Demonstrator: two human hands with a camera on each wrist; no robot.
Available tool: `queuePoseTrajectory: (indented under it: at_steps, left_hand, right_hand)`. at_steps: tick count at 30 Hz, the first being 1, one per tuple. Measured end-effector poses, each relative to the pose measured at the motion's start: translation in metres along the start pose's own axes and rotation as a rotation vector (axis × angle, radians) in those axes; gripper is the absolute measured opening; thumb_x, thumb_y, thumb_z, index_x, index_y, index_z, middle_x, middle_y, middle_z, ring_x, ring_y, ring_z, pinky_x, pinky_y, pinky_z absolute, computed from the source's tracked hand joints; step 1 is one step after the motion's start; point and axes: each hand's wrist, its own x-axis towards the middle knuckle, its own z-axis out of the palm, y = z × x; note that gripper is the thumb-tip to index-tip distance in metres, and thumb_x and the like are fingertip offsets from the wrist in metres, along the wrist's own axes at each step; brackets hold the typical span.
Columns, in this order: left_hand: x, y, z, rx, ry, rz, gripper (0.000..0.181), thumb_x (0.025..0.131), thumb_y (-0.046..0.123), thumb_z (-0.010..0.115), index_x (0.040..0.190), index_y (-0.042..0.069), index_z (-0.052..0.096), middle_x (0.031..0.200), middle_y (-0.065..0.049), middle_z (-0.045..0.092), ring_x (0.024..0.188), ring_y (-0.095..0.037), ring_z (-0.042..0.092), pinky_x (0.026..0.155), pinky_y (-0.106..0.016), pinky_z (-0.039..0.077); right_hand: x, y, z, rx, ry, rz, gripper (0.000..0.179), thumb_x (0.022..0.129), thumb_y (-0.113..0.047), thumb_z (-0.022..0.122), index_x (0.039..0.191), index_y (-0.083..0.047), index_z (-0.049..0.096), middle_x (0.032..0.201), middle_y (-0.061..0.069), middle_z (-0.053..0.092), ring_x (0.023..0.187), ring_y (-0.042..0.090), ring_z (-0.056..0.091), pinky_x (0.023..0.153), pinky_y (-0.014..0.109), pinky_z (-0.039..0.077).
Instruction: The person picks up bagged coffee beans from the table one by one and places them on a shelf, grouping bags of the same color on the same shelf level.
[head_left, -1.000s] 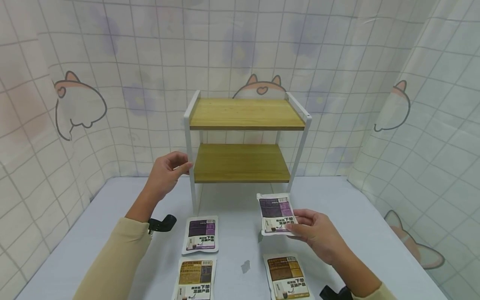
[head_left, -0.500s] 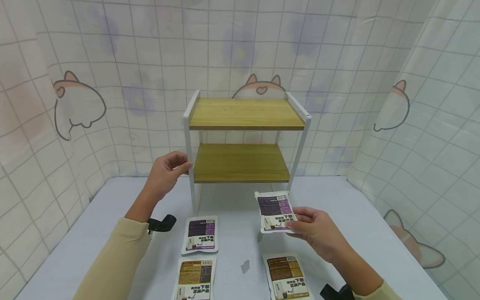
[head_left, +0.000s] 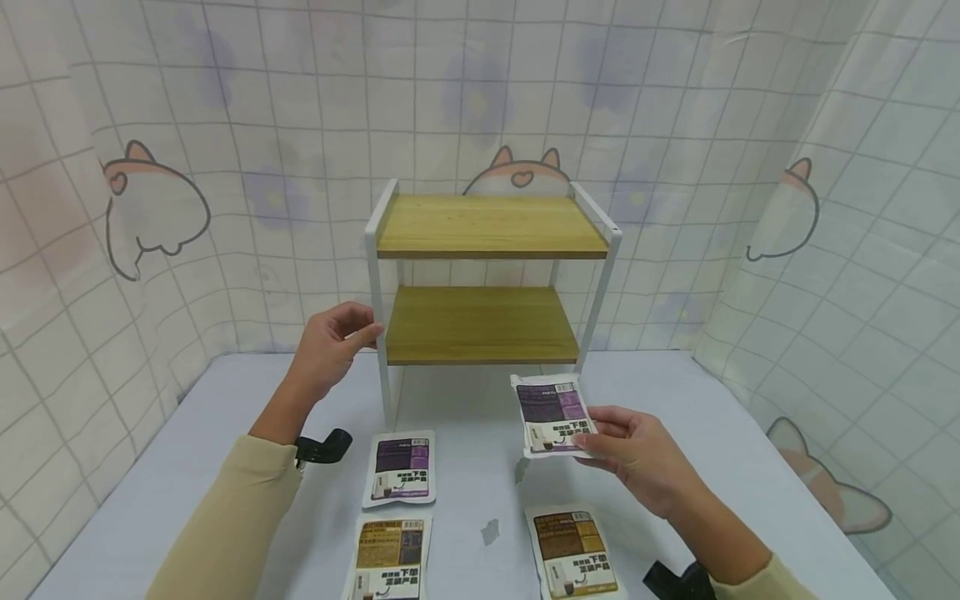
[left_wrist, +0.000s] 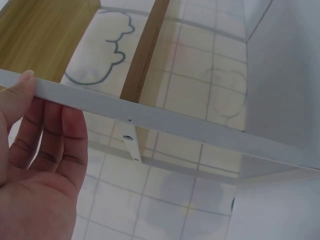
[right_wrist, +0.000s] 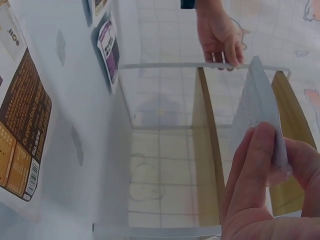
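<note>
Currently, a flat white pouch with a purple label point(head_left: 551, 412) is pinched by the right grip point(head_left: 637, 454) and held above the white worktop point(head_left: 465, 475), before the right side of a white-framed rack with two yellow-brown wooden shelves point(head_left: 491, 227). By the left grip point(head_left: 335, 337), the rack's near-left white upright point(head_left: 377, 287) is pinched. A second purple-labelled pouch point(head_left: 401, 468) is laid flat at near left, with a gold-labelled white pouch point(head_left: 390, 560) just nearer; a brown-labelled white pouch point(head_left: 575, 554) is seen at near right. Behind, a white gridded cloth point(head_left: 322, 100) is hung.
</note>
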Motion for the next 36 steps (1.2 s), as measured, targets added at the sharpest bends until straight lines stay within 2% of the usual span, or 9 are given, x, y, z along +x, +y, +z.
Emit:
queuePoseTrajectory:
  at_steps: [17,29,36]
  left_hand:
    - [0.001,-0.001,0.001,0.033,0.0,-0.026,0.025,0.101,0.027,0.067,0.117,0.008,0.068,0.114,-0.011,0.068,0.106,-0.022,0.065,0.087,-0.016,0.056]
    - [0.0,0.0,0.0,0.037,-0.002,-0.007,0.027,0.101,0.029,0.066,0.119,0.008,0.069,0.114,-0.011,0.069,0.105,-0.021,0.065,0.087,-0.015,0.056]
    - [0.0,-0.001,0.0,0.024,-0.006,-0.01,0.029,0.1,0.029,0.067,0.12,0.008,0.069,0.115,-0.012,0.07,0.106,-0.023,0.066,0.087,-0.016,0.056]
  right_hand:
    - [-0.003,-0.012,-0.004,0.022,-0.041,-0.022,0.065,0.094,-0.007,0.073,0.147,0.012,0.04,0.118,0.008,0.075,0.101,0.02,0.074,0.089,0.032,0.062]
    - [-0.004,-0.021,-0.003,0.03,-0.014,-0.015,0.066,0.093,-0.008,0.075,0.147,0.009,0.042,0.118,0.008,0.075,0.102,0.021,0.074,0.09,0.034,0.061]
    - [-0.004,-0.027,-0.004,0.031,-0.026,-0.024,0.068,0.093,-0.007,0.074,0.148,0.011,0.039,0.117,0.007,0.075,0.101,0.02,0.074,0.09,0.034,0.061]
